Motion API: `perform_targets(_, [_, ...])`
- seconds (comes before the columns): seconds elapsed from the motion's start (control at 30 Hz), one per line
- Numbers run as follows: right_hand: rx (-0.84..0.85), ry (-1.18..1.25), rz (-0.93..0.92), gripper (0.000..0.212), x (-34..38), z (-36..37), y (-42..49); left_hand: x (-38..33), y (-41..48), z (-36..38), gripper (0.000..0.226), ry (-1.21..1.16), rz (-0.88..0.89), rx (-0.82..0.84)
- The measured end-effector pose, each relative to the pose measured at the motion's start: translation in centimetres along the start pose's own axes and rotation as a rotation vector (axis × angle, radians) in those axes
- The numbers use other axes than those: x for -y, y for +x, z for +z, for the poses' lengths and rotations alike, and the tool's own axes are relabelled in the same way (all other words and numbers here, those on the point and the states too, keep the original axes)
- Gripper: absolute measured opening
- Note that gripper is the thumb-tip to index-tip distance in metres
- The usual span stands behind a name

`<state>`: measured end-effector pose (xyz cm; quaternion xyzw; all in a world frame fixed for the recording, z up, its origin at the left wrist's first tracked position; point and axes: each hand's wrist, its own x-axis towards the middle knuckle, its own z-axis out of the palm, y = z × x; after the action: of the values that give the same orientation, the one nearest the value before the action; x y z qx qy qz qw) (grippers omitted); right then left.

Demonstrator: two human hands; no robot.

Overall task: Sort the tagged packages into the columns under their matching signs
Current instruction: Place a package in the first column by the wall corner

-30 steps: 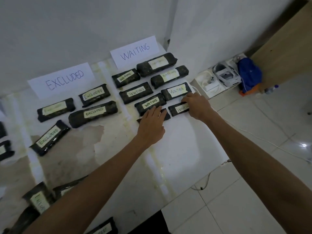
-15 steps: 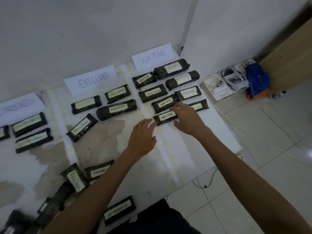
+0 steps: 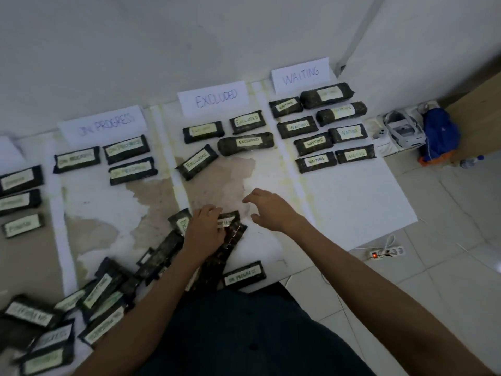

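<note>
Left hand (image 3: 206, 230) grips a package (image 3: 230, 217) with curled fingers; tag half covered, unreadable. Package pokes out at that hand's right, long axis seemingly left-right. Right hand (image 3: 271, 210) hovers just right of it, fingers loose, empty; left hand nearer.

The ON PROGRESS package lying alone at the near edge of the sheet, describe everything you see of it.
The package is a dark, oblong wrapped block with a pale label reading ON PROGRESS. It lies flat, slightly tilted, at the near edge of the white sheet, far from the ON PROGRESS sign. Neither the left hand nor the right hand touches it; whether its left end meets the neighbouring package is unclear.
</note>
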<state>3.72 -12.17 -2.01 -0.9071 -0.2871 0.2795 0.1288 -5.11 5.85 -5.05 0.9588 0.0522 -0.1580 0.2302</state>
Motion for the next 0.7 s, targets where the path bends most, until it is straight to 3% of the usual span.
perform_targets(0.2, [0.049,-0.115,-0.046,0.05,4.5,5.0,3.3,4.6,-2.3,1.6,0.055,-0.008,-0.04,0.049])
perform_targets(0.33, [0.028,-0.216,0.026,0.052,5.8,6.7,4.5,5.0,-2.7,1.3,0.059,-0.02,0.002,0.039])
perform_targets(0.47, [-0.013,-0.201,0.11,0.036,6.4,7.0,4.8,5.1,-2.7,1.0,0.058,-0.108,-0.002,0.029])
perform_targets(0.6, [-0.125,0.156,0.231,0.016,6.6,5.2,4.5,4.5,-3.2,0.3,0.062,-0.342,-0.088,0.005])
perform_targets(0.7, [-0.179,0.552,0.309,0.025,7.6,3.9,3.9,3.7,-3.5,-0.8,0.064,-0.507,-0.19,0.02])
